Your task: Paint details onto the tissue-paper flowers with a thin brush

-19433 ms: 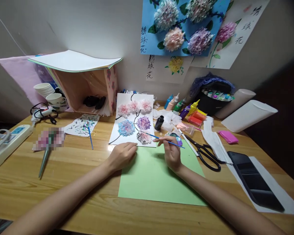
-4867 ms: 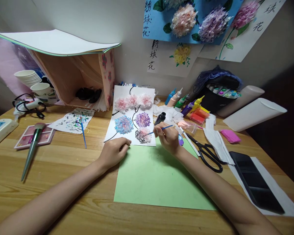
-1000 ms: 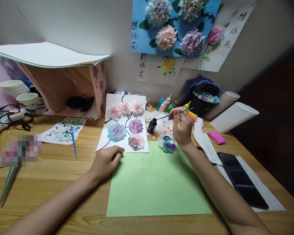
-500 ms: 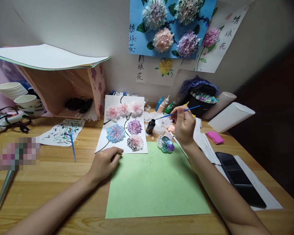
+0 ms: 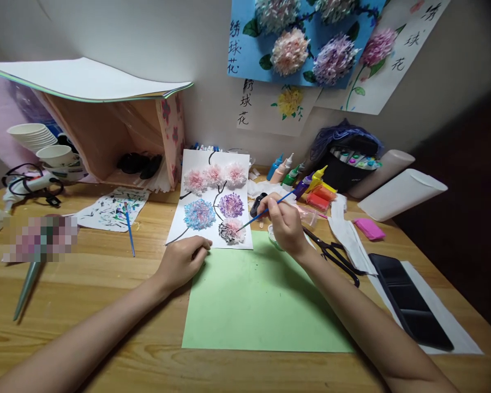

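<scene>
My right hand [image 5: 285,225] pinches a blue paintbrush [image 5: 265,209], its tip touching the lower-right flower [image 5: 234,231], which is pink with black on its left side. That flower sits on a white sheet of paper [image 5: 175,221] with other fluffy pink, blue and purple flowers and black painted stems. My left hand [image 5: 184,256] is closed, fingers curled, fingertips on the sheet's lower edge. Under both hands' reach lies a green sheet [image 5: 249,305]. A black paint bottle [image 5: 257,204] stands behind my right hand, which partly covers a small palette [image 5: 273,236].
Several paint bottles [image 5: 289,176] stand at the back. Black-handled scissors [image 5: 335,254] and a dark tray [image 5: 411,300] lie right. Another blue brush [image 5: 130,232] rests on a paint-stained tissue [image 5: 110,210]. An open box [image 5: 172,136] and paper cups [image 5: 55,155] stand at the back left.
My right hand has moved left and down, bringing the brush from the black bottle's mouth to the pink-and-black flower. My left hand stays at the paper's edge. The view has shifted slightly.
</scene>
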Motion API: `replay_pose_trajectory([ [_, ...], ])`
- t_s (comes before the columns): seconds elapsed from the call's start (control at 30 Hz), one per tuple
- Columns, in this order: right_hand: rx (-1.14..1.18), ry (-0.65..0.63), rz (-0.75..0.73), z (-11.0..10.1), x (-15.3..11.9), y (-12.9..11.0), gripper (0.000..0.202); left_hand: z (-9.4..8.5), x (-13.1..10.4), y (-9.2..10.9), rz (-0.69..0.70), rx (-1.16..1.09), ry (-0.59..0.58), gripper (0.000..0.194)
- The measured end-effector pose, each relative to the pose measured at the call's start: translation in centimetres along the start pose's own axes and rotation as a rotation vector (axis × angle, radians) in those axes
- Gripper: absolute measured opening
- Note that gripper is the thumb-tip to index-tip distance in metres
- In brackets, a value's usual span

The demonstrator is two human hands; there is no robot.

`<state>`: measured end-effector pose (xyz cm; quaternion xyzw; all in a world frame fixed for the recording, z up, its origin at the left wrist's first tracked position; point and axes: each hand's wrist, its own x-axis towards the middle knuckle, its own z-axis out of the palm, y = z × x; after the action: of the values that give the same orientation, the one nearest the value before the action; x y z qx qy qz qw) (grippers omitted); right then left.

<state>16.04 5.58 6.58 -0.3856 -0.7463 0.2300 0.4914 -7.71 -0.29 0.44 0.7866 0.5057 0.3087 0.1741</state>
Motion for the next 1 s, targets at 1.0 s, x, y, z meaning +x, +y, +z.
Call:
replay_pose_trajectory([
  [1.0, -0.217, -0.18, -0.364, 0.56, -0.38, 0.58, 0.021, -0.01, 0.14, 0.14, 0.006, 0.005, 0.001, 0.017],
])
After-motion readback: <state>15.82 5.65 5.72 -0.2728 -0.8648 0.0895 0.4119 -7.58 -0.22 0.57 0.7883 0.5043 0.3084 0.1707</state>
